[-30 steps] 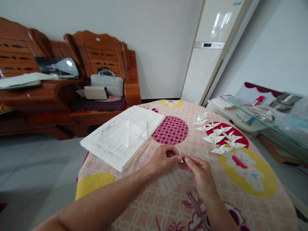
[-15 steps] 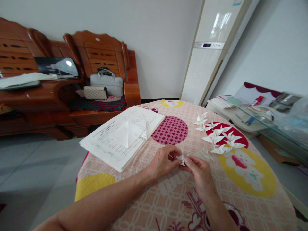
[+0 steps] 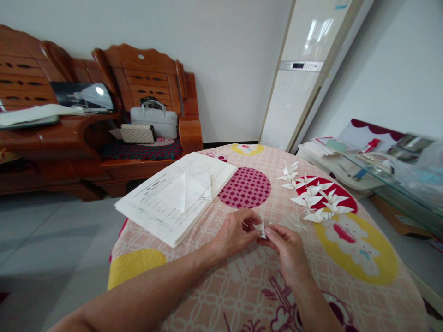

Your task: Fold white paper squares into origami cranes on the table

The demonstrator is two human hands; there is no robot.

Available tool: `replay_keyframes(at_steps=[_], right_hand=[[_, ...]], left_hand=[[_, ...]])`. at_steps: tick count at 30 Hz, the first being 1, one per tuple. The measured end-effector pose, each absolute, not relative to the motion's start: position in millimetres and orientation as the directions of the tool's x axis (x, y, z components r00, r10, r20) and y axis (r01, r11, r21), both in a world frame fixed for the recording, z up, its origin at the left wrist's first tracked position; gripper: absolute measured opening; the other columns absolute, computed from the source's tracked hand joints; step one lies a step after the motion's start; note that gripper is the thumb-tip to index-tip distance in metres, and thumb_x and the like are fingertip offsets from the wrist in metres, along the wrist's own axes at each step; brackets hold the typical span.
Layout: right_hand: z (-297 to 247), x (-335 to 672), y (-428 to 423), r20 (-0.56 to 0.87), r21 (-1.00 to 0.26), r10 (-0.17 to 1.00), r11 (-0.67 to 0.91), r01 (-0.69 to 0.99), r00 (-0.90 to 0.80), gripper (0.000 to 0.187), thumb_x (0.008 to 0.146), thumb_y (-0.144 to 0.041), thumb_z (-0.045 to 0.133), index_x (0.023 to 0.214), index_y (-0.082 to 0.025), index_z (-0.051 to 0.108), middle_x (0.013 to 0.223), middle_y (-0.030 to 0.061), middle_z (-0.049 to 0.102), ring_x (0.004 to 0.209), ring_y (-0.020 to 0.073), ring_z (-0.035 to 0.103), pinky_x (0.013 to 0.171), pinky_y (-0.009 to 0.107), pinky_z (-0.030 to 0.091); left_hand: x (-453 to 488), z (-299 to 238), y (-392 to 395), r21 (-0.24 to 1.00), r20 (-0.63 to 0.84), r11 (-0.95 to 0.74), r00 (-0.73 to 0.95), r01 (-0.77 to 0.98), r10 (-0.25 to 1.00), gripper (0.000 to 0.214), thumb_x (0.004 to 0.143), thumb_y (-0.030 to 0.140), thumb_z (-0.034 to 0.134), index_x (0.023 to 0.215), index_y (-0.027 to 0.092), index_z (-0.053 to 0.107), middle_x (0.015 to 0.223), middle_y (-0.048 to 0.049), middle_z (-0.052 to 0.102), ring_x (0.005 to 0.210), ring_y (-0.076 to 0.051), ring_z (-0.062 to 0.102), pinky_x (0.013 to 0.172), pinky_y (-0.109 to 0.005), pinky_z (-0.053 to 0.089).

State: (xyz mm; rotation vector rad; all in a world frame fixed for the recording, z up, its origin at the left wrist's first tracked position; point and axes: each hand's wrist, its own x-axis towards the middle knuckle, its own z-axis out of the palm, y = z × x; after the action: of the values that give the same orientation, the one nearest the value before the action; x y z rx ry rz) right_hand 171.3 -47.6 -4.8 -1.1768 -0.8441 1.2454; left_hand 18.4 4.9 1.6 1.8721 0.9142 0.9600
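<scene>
paper stack (image 3: pixel 166 207): printed sheets lying up and to the left of the grip, near the knuckles but not touching them; a folded white sheet (image 3: pixel 185 191) rests on top.
left hand (image 3: pixel 235 231): fingers curled in, thumb and fingertips pinched closed on the left side of the small paper piece.
small paper piece (image 3: pixel 262 227): white and folded, held between the two hands just above the cloth; its exact shape is too small to tell.
right hand (image 3: pixel 290 251): thumb and forefinger closed on the right side of the same piece, tips almost meeting those of the other hand.
paper cranes (image 3: pixel 313 196): a cluster of white ones up and to the right of the grip, apart from both hands.
tablecloth (image 3: pixel 363 276): pink, with red and yellow circles, beneath the grip.
</scene>
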Motion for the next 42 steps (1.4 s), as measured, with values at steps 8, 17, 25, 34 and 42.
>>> replay_keyframes(at_steps=[8,17,25,34,42], right_hand=[[-10.4,174.3,-48.1,-0.12,-0.987,0.971,-0.095,-0.128,0.205,0.024,0.073,-0.038,0.072,0.083,-0.016,0.075,0.075,0.0051,0.073,0.066,0.0215,0.068,0.06,0.032,0.057],[-5.5,171.7,-46.5,-0.16,-0.978,0.962,-0.124,-0.169,0.22,0.028,0.07,-0.041,0.074,0.081,-0.015,0.072,0.074,0.006,0.073,0.065,0.0241,0.07,0.056,0.032,0.057],[-3.8,171.6,-46.6,-0.177,-0.971,0.962,-0.136,-0.197,0.208,0.029,0.067,-0.041,0.078,0.079,-0.015,0.071,0.07,0.0041,0.071,0.064,0.024,0.069,0.058,0.034,0.057],[-4.9,172.3,-47.7,-0.173,-0.981,0.959,-0.148,-0.127,0.225,0.026,0.068,-0.039,0.073,0.079,-0.016,0.073,0.07,0.0061,0.073,0.063,0.0257,0.069,0.057,0.036,0.057],[-4.1,182.5,-43.7,-0.227,-0.974,0.962,-0.221,-0.053,0.152,0.029,0.065,-0.03,0.071,0.087,-0.011,0.074,0.072,0.0079,0.074,0.057,0.0198,0.066,0.047,0.027,0.053]], left_hand=[[18.6,-0.4,5.8,0.876,0.257,-0.411,0.476,0.253,0.841,0.02,0.073,0.01,0.059,0.091,0.015,0.067,0.083,-0.0015,0.066,0.071,-0.011,0.061,0.066,-0.02,0.048],[20.4,-1.4,6.5,0.884,0.234,-0.392,0.484,0.256,0.843,0.021,0.072,0.009,0.058,0.09,0.015,0.068,0.082,-0.0018,0.067,0.072,-0.012,0.061,0.067,-0.021,0.049],[20.1,-4.0,8.3,0.883,0.235,-0.393,0.484,0.256,0.843,0.021,0.071,0.01,0.058,0.09,0.015,0.067,0.082,-0.002,0.067,0.071,-0.012,0.061,0.066,-0.021,0.05],[19.9,-4.5,7.3,0.886,0.222,-0.384,0.49,0.258,0.843,0.023,0.071,0.009,0.057,0.091,0.015,0.067,0.084,-0.0022,0.066,0.072,-0.012,0.061,0.067,-0.022,0.05],[17.5,-4.3,12.1,0.861,0.211,-0.41,0.522,0.301,0.826,0.021,0.075,0.01,0.056,0.091,0.015,0.068,0.085,-0.0037,0.068,0.077,-0.014,0.062,0.068,-0.022,0.048]])
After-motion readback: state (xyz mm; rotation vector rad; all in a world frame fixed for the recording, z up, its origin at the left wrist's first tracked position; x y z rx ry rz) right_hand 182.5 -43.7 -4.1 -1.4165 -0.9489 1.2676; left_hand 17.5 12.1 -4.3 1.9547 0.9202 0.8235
